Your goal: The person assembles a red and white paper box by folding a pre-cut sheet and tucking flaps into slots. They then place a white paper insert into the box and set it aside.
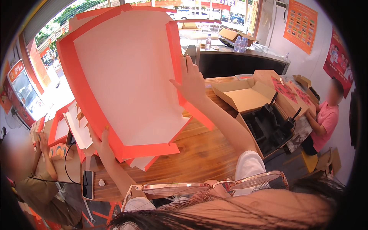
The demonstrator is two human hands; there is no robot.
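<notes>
A large white paper sheet with red-orange borders and folded edge flaps (122, 76) is held up, tilted, above the wooden table. My left hand (106, 147) grips its lower left border, the thumb in front and the other fingers hidden behind. At the right border is my right hand (191, 82), its fingers stretched upward along the outside and its thumb on the red strip. More red and white layers show behind the sheet's top and bottom edges. Just left of my left hand is a folded white piece with cut tabs (78, 124).
The wooden table (199, 149) carries a phone (88, 184) at the lower left. Rightward, an open cardboard box (241, 94) stands by a black tray (268, 126). One person (326, 122) works at right, another (42, 191) at left. Bottles (239, 44) stand on the back counter.
</notes>
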